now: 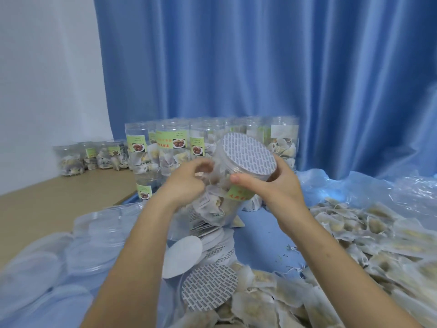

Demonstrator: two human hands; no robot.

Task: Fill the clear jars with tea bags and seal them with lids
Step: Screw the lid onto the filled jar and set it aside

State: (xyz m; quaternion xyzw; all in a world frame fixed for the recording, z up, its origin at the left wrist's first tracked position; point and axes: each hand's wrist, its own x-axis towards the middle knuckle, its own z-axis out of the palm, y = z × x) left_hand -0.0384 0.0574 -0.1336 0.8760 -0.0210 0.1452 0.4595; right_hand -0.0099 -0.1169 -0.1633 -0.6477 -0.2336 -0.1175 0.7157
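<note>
At the centre of the frame I hold a clear plastic jar packed with tea bags, tilted toward me so its lid faces up. My left hand curls its grip around the body to steady it; my right hand grips the clear screw lid with the printed white liner, probably twisting it tight. Loose paper tea bags lie at lower right, spare clear lids at lower left, within reach.
</note>
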